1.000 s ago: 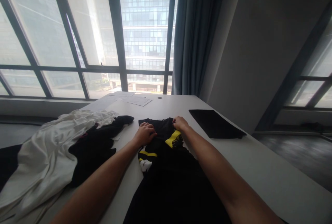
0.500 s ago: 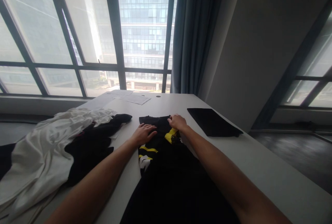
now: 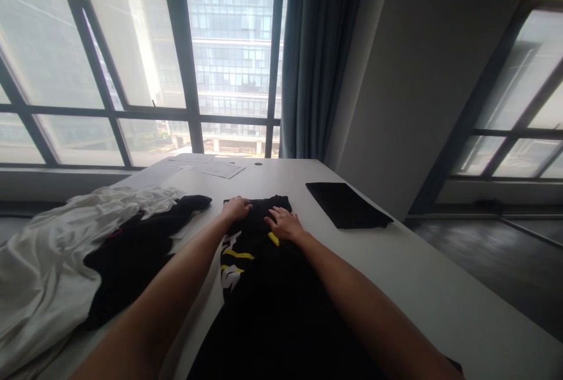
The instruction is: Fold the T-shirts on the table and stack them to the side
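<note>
Just below frame centre, black garment (image 3: 253, 230) on white table (image 3: 413, 274). Right hand (image 3: 285, 226) now off its edge, fingers spread on top. Left hand (image 3: 236, 208) up at top-left corner, grip unclear. Less yellow patch (image 3: 273, 239) showing; right side looks tucked in.

The black garment (image 3: 251, 233) bears yellow-and-white patterning.

The right fingers (image 3: 278, 214) cover part of the black garment (image 3: 255, 244); its end below them is lost in darkness. Left of the fingers, the picture's edge cuts off the white cloth (image 3: 48, 274); beyond, any print on the papers (image 3: 222, 169) is illegible.
</note>
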`<state>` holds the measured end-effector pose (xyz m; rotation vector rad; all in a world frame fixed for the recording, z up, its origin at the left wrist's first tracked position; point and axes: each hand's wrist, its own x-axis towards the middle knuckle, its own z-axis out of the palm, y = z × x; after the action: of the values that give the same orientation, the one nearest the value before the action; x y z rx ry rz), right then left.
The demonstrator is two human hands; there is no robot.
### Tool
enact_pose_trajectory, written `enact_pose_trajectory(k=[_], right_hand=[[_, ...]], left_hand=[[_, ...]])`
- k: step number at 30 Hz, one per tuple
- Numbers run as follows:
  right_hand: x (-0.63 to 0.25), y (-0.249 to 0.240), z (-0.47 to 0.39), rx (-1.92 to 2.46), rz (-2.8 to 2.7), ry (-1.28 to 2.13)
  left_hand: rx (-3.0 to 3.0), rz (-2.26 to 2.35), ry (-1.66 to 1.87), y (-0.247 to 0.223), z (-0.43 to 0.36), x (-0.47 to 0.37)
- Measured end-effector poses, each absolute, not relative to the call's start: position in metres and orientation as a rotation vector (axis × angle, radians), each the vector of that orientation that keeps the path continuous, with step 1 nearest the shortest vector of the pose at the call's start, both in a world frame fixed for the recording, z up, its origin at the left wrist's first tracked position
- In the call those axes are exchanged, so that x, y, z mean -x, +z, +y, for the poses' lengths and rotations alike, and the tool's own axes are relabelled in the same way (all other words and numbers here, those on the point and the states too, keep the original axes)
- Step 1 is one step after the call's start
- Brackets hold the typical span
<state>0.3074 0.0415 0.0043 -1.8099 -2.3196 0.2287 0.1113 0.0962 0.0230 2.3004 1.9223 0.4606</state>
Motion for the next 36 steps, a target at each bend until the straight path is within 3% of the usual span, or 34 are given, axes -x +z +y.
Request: enact_pose_trajectory(k=[12, 18, 24, 36], right_hand=[[-0.309, 0.006, 0.043, 1.899, -2.231, 0.243], [-0.292, 0.032, 0.017, 1.862, -2.373, 0.299], [-0.263, 0.031, 0.007, 1.936, -2.553, 0.508], [-0.248, 0.03, 0.056, 1.976, -2.494, 0.518]], left_hand=[[-2.045, 2.165, 0.48, 0.026, 0.101, -0.098], [-2.242, 2.207, 0.652, 0.023, 0.075, -0.107], [-2.416, 1.956, 0.316, 0.027, 0.052, -0.115], [-2.188, 2.011, 0.249, 0.012, 0.055, -0.095]])
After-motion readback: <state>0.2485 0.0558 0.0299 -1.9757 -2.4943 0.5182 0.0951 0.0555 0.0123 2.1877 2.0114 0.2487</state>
